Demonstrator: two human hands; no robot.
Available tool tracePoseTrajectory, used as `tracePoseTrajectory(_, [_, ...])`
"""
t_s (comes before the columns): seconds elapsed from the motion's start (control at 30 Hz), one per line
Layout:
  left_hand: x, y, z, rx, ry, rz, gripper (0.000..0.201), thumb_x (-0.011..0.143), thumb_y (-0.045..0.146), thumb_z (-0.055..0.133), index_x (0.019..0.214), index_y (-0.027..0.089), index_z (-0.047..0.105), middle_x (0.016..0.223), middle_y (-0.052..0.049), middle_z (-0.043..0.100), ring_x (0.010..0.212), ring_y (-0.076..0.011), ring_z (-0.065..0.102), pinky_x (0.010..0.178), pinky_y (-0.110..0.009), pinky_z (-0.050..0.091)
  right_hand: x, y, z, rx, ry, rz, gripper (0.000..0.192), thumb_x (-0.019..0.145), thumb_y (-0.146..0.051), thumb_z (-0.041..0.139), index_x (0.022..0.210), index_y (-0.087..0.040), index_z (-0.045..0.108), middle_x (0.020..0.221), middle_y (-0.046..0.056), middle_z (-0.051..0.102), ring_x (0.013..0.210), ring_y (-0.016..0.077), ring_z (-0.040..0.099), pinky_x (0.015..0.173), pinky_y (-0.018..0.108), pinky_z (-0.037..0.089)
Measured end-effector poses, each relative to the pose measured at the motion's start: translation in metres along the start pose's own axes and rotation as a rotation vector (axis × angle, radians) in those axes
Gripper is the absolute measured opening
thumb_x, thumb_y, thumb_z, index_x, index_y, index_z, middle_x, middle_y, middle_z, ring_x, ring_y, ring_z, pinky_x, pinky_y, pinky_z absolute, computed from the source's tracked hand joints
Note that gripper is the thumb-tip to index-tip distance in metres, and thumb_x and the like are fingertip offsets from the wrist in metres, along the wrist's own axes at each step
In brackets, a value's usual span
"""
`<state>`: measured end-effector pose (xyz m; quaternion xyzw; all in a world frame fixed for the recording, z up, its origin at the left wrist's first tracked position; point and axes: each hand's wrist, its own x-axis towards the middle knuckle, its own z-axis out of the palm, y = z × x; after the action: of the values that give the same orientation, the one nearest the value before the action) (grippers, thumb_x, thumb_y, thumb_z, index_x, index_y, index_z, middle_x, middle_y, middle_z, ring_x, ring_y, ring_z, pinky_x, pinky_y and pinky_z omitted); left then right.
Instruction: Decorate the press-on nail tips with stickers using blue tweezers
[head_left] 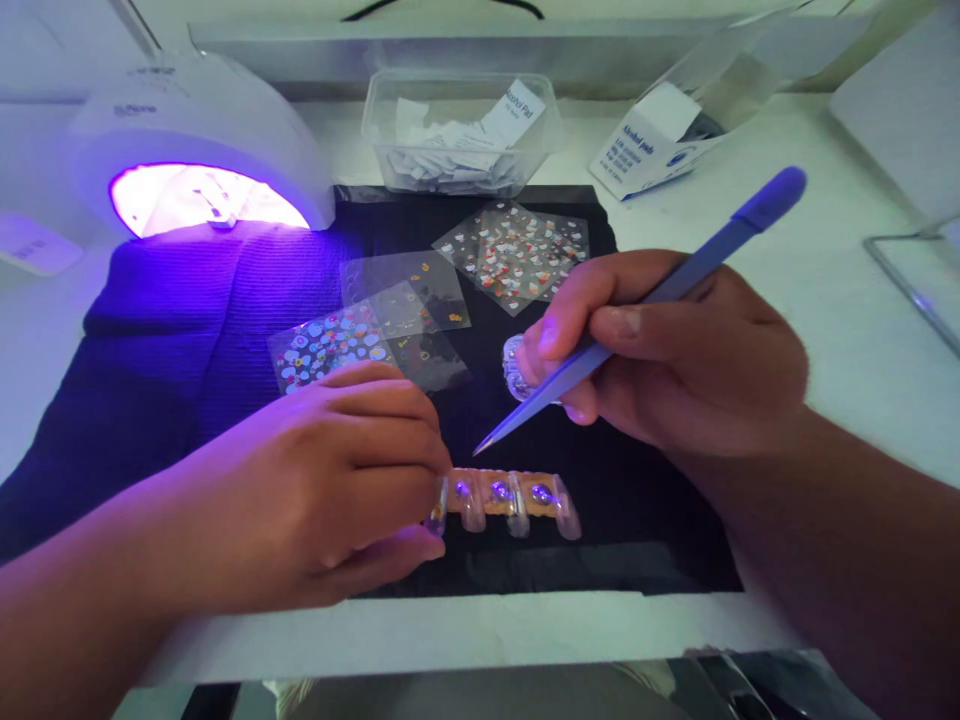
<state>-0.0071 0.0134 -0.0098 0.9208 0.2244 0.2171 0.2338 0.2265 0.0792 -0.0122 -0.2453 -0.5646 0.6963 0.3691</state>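
My right hand [675,350] is closed around a pair of pale bluish tweezers [709,250]. Their fine metal tip slants down to the left, just above a tan strip [484,478]. On that strip stand several clear false nails [568,510], with shiny round metal studs between them. My left hand [337,490] pinches a false nail [437,510] at the strip's left end; the fingers cover most of it. Beneath my right fingertips is a clear, ridged round object [516,368], partly hidden.
A lit nail lamp [202,120] glows violet at the back left. Sticker sheets [517,255] lie on the black cloth [645,510]. Behind them stands a clear tub [461,165] of alcohol pad packets, with an alcohol pads box [649,140] to its right.
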Motion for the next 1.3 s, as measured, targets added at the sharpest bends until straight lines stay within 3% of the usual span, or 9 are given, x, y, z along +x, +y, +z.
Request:
tracePoseTrajectory(0.27, [-0.0007,-0.0016,-0.0014,0.044,-0.031,-0.002,0.008,0.094,0.019,0.062,0.088,0.015,0.065,0.091,-0.005,0.075,0.093,-0.0207,0.065,0.088,-0.038,0.045,-0.0013,-0.0017,0.0005,0.006,-0.007,-0.001,0.014,0.086,-0.012,0.055,0.078,-0.010,0.067,0.057,-0.005,0.064,0.048,0.0081,0.061,0.062,0.028,0.052])
tracePoseTrajectory(0.53, [-0.0013,-0.0015,-0.0017,0.060,-0.017,0.006,0.010,0.092,0.018,0.065,0.082,0.016,0.063,0.095,-0.003,0.076,0.092,-0.0199,0.066,0.087,-0.039,0.042,0.0002,-0.0046,0.0002,0.010,0.013,0.031,0.012,0.084,-0.013,0.058,0.076,-0.010,0.067,0.057,-0.003,0.064,0.047,0.0086,0.061,0.054,0.024,0.048])
tracePoseTrajectory(0.8, [-0.0020,-0.0014,-0.0006,0.129,-0.007,0.001,0.017,0.093,0.024,0.066,0.078,0.017,0.062,0.094,0.001,0.076,0.087,-0.0177,0.066,0.087,-0.039,0.040,0.0016,-0.0031,0.0016,0.002,0.028,0.014,0.015,0.078,-0.011,0.055,0.073,-0.012,0.069,0.050,-0.005,0.063,0.043,0.0102,0.059,0.057,0.029,0.052])
tracePoseTrajectory(1.07, [-0.0016,-0.0009,-0.0001,0.127,-0.029,-0.046,0.009,0.094,0.025,0.063,0.091,0.016,0.063,0.090,-0.001,0.072,0.089,-0.0203,0.064,0.087,-0.042,0.040,0.0016,-0.0020,0.0002,-0.019,0.022,-0.025,0.019,0.080,-0.013,0.052,0.073,-0.013,0.070,0.051,-0.006,0.063,0.043,0.0086,0.059,0.058,0.028,0.053])
tracePoseTrajectory(1.3, [0.0017,0.0013,-0.0006,0.114,-0.046,-0.101,0.024,0.087,0.036,0.069,0.095,0.014,0.064,0.086,-0.005,0.068,0.083,-0.0232,0.057,0.079,-0.043,0.040,-0.0004,-0.0022,0.0005,-0.028,0.027,-0.018,0.020,0.081,-0.014,0.050,0.074,-0.013,0.068,0.049,-0.006,0.064,0.044,0.0080,0.059,0.058,0.028,0.051])
